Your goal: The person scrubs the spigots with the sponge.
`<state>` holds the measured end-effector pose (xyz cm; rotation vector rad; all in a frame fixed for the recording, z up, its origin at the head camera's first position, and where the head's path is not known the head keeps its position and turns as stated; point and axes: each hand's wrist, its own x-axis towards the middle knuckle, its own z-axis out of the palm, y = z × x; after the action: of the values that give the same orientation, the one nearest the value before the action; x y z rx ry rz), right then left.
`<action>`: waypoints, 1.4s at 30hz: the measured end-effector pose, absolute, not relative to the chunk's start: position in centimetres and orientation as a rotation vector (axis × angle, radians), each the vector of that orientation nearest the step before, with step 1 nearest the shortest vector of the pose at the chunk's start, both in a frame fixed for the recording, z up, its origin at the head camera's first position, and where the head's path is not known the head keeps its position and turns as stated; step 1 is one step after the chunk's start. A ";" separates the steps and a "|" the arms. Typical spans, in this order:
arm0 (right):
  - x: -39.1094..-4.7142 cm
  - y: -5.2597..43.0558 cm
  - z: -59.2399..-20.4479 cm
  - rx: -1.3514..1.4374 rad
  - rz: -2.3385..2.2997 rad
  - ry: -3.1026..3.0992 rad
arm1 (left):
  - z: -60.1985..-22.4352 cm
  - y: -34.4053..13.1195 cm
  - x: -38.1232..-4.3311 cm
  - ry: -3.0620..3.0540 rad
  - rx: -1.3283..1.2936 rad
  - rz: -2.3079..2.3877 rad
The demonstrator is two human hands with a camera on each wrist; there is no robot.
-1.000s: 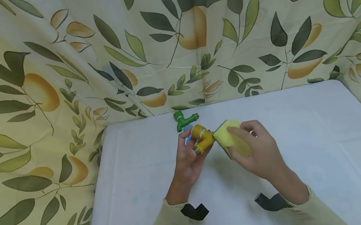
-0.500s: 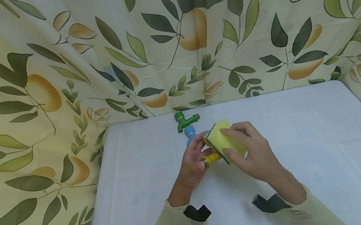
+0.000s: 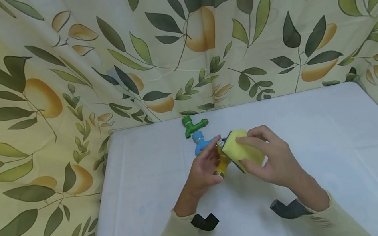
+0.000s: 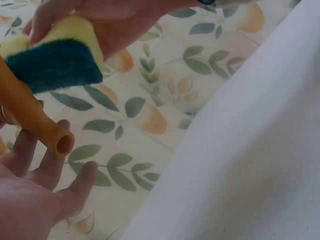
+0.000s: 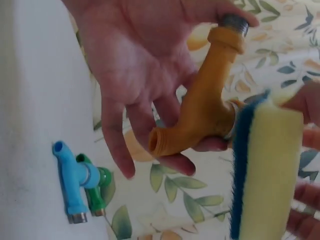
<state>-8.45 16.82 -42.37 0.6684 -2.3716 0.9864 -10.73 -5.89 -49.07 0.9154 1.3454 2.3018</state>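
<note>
My left hand (image 3: 200, 175) holds a yellow plastic tap (image 3: 222, 163) above the table. In the right wrist view, the thumb presses the metal threaded end of the tap (image 5: 207, 110) while fingers support it near the spout. My right hand (image 3: 278, 158) grips a yellow sponge (image 3: 243, 146) with a dark green-blue scouring side. That scouring side (image 4: 57, 65) faces the tap, and in the head view the sponge overlaps part of it. Just beyond the left fingertips lies a blue tap (image 3: 200, 143), with a green tap (image 3: 194, 126) behind it.
A white-covered table (image 3: 323, 147) extends under both hands. Leaf-and-fruit patterned cloth (image 3: 164, 48) hangs along its back and left sides. Black curved pieces sit at the left wrist (image 3: 205, 222) and right wrist (image 3: 289, 208).
The yellow tap has been turned in the left hand and brought lower. The sponge moved left across it, then slightly back right. More of the blue tap shows now.
</note>
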 end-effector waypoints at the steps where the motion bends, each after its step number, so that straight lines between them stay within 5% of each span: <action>1: -8.5 16.8 -42.3 0.631 0.990 -2.386 | -49.1 -6.0 -10.7 1.398 0.938 2.274; 17: -8.6 17.0 -40.8 0.592 0.923 -2.628 | -48.5 -6.5 -10.3 2.205 1.058 1.806; 42: -8.4 16.9 -40.4 0.673 0.887 -2.592 | -48.1 -6.0 -10.1 2.266 1.146 1.744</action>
<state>-8.44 16.89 -40.39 0.6729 -2.5917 0.8873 -10.06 -5.96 -48.07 1.1460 2.2661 1.7436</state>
